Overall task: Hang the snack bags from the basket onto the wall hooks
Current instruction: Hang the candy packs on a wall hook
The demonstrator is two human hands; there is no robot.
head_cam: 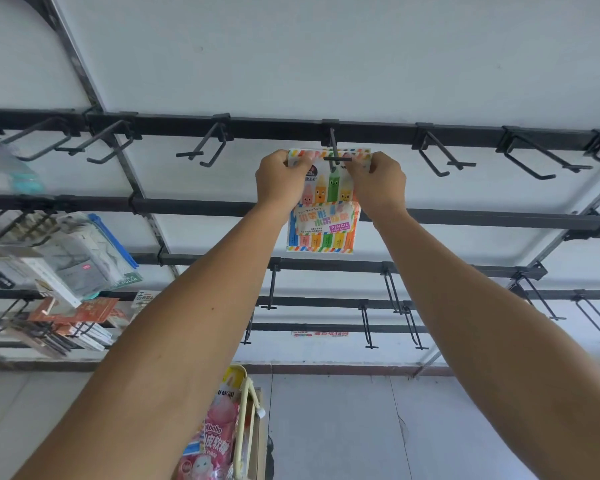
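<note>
Pinching the top corners of a candy bag [321, 216] with my left hand [280, 180] and right hand [378, 183], I have it raised to the middle hook [334, 147] on the top rail. Hook tip sits at the bag's hang hole; whether it is threaded I cannot tell. Neighbouring hooks beside it are bare. Far below the hook, the basket [245, 420] holds more bags [210, 441]. Early days, I judge.

pale wall [326, 64] crossed by black rails [274, 128]; stationery packs [80, 251] at left
</note>
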